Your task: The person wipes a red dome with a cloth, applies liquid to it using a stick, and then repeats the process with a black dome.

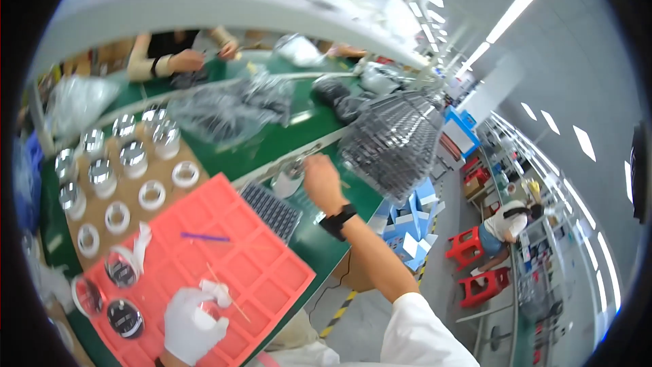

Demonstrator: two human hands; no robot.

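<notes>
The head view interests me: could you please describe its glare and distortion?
In the head view, ceiling lights burn out white at upper right, silvery domes carry bright highlights, and the pale ledge at upper left bows with fisheye distortion.

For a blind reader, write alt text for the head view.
A gloved left hand holds a small object over a red tray; the bare right hand is beside a clear container on a green workbench. Silver-topped pieces stand on cardboard.
</notes>
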